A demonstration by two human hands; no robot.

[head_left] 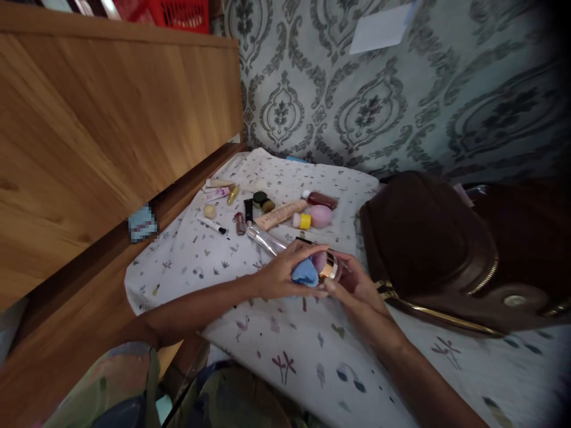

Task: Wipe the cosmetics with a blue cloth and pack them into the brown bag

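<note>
The left hand [288,272] grips a blue cloth [305,273] against the jar [329,266], which the right hand [359,292] grasps inward of the sheet [178,264]'s near edge; work on it appears under way (completion unconfirmed), while cosmetics [280,214] toward the far edge lie unheld.

Two hands [282,274] [364,292], one jar [331,266], one blue cloth [305,273], at least five tubes [281,214], one dark-red bottle [322,200], one yellow-capped container [304,222], one brush [211,225], one brown bag [428,232] and one red basket [184,15] are visible.
</note>
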